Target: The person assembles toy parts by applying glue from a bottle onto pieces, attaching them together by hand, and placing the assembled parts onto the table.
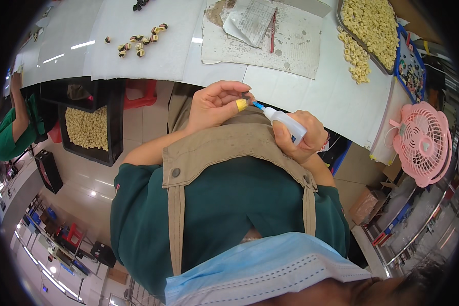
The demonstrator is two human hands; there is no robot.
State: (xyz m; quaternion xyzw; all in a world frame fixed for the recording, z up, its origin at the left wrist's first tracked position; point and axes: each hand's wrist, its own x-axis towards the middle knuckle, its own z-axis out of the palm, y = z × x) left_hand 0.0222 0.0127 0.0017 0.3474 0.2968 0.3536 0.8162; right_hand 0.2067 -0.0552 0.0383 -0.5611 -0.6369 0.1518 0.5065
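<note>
Just past the table's near edge, my left hand (214,104) pinches a small dark piece (246,95) between thumb and fingers. Yellow tape (241,105) wraps the tip of that thumb. My right hand (303,133) is closed around a white squeeze bottle (284,122), tilted so that its blue nozzle (259,105) points at the dark piece. The nozzle's tip is at or very near the piece; whether they touch I cannot tell. Fingers partly cover the piece, so its exact shape is unclear.
Several small dark-and-cream pieces (140,45) lie on the white table (137,66). Farther right are a stained board (296,56) with papers and a red pen (273,31), a tray of cream pieces (370,25) and a pink fan (423,143). A black crate (116,137) stands left; a co-worker's arm (18,109) shows beyond.
</note>
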